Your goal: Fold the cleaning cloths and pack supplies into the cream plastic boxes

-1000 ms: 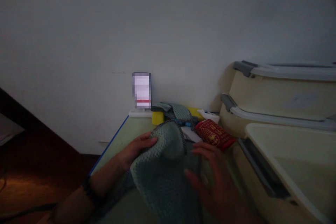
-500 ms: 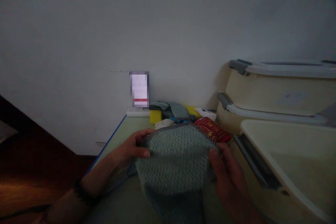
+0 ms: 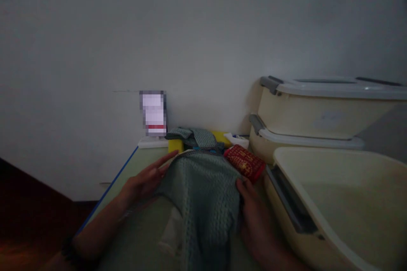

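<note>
A grey-green textured cloth (image 3: 206, 194) with a checked edge hangs between my hands, its lower part drooping toward me over the table. At its left side is my left hand (image 3: 148, 180), fingers fairly straight along the edge; the cloth is drawn out to this hand, and the thumb is hidden. My right hand (image 3: 254, 216) is closed on the right edge, thumb on top. Just beyond the cloth lies a red packet with gold print (image 3: 244, 161). Below the cloth's left side, a pale crumpled item (image 3: 171, 230) rests on the table.
Another grey-green cloth (image 3: 193, 136) lies on yellow items (image 3: 176, 146) by the wall. A phone (image 3: 154, 113) with a blurred screen stands on a white base at the table's back left. An uncovered cream bin (image 3: 295, 190) stands right, before two stacked lidded bins (image 3: 305, 112).
The cloth has tilted down, its front part now hanging longer. My left hand's fingers have straightened, and the thumb has gone from sight. The view has shifted slightly right.
</note>
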### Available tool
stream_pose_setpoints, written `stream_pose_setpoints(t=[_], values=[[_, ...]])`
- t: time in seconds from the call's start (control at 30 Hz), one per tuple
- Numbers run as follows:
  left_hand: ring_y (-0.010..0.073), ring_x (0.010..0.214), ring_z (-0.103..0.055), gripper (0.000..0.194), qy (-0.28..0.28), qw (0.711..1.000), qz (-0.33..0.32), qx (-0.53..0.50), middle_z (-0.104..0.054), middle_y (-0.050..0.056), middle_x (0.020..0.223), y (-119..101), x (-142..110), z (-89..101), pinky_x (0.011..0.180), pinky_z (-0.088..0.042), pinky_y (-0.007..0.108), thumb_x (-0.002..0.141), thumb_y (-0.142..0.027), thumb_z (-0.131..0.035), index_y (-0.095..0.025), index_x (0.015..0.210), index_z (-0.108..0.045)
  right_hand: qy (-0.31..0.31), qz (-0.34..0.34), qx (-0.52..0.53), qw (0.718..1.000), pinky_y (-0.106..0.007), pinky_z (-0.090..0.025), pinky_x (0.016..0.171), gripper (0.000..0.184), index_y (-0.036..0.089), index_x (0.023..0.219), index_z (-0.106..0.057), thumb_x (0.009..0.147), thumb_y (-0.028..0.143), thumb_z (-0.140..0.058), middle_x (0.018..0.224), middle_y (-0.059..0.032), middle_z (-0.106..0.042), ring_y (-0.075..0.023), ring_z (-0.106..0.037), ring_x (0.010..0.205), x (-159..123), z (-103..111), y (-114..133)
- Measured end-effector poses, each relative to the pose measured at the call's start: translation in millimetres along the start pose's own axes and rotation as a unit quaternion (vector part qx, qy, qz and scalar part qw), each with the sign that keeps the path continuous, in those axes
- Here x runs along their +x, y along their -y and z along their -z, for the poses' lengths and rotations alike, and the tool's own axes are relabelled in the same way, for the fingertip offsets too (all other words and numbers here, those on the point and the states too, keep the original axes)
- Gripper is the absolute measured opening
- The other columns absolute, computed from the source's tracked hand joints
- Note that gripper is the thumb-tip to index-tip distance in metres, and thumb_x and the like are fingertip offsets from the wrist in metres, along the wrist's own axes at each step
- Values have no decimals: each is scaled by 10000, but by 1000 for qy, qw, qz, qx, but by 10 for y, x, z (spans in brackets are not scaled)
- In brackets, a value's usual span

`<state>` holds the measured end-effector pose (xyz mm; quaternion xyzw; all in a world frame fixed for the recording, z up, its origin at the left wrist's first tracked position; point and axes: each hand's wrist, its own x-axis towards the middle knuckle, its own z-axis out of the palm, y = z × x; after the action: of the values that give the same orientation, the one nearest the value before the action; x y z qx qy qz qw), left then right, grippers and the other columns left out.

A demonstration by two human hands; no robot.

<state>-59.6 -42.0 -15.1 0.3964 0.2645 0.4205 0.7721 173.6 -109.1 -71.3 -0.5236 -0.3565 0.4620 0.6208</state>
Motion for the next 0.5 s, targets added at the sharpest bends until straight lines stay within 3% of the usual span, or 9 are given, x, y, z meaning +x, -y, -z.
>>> stream_pose_setpoints(t=[0.1,0.2,0.3,0.43,0.5], values=[[311,1085,-559,736,65,998,13,-25,-583,102,1221,-30,-41,27,859,-460,371,603,-414,-754,-238,1269,-493,-38,-131,98,986,-376,-494,826,421,266,1187,-536,798,423,-499,1194,-33,-625,-218,-615,1026,-19,-64,136],[271,1040,-599,748,60,995,67,40,-623,65,1174,23,-33,-6,849,-471,353,603,-177,-779,-297,1275,-473,-8,-166,156,974,-372,-497,806,401,247,1122,-568,735,350,-565,1130,-33,-660,-225,-627,993,-58,-113,254],[244,917,-657,605,-5,989,112,93,-690,84,1026,117,26,-77,815,-495,351,627,-87,-750,-215,1187,-557,46,-160,146,975,-373,-489,806,361,229,1049,-612,704,335,-624,1057,-38,-690,-229,-638,952,-85,-118,291],[194,705,-684,301,-129,983,82,100,-726,82,859,138,102,-120,677,-525,280,690,-188,-723,-141,980,-656,75,-183,49,979,-400,-482,806,309,195,899,-669,642,362,-703,925,-62,-725,-250,-663,869,-73,-92,251],[187,695,-681,209,-181,977,66,88,-729,62,830,99,111,-107,643,-523,264,725,-233,-694,-155,918,-669,58,-146,26,987,-409,-476,831,298,207,918,-673,672,375,-682,961,-62,-722,-247,-658,906,-53,-79,203]])
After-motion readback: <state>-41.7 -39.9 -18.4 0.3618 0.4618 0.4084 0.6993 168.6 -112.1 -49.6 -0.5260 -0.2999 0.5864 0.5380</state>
